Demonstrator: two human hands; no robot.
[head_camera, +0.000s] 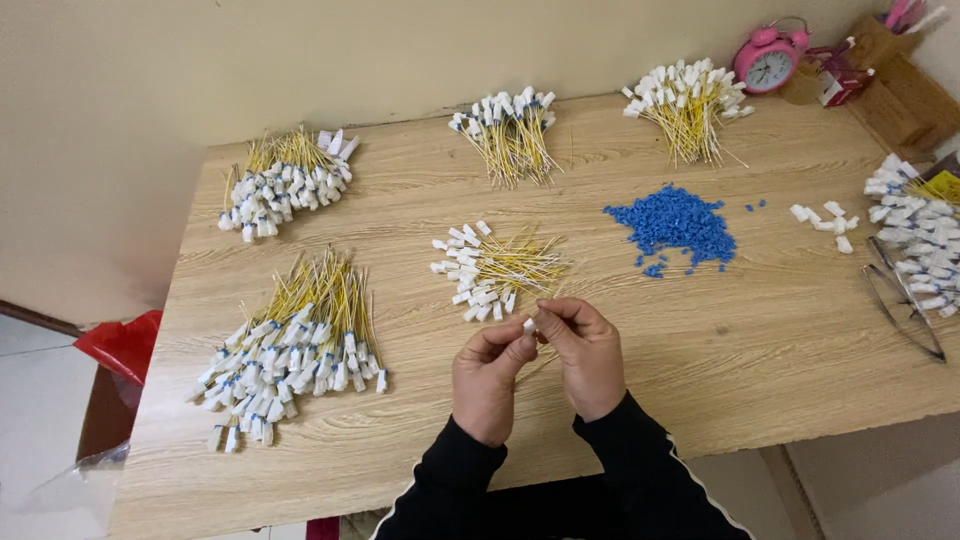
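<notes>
My left hand (488, 372) and my right hand (587, 352) meet over the front middle of a wooden table (760, 340). Together they pinch one small white connector (529, 325) with a thin yellow wire trailing down between the palms. Just beyond my fingertips lies a small pile of yellow wires with white connectors (492, 270). A heap of small blue plastic pieces (676, 224) lies to the right of that pile.
Bundles of yellow wires with white ends lie at the front left (290, 345), back left (285, 180), back middle (510, 130), back right (685, 105) and right edge (915, 235). Loose white connectors (825, 220), a pink alarm clock (765, 58), metal tweezers (905, 305), red bag (125, 345).
</notes>
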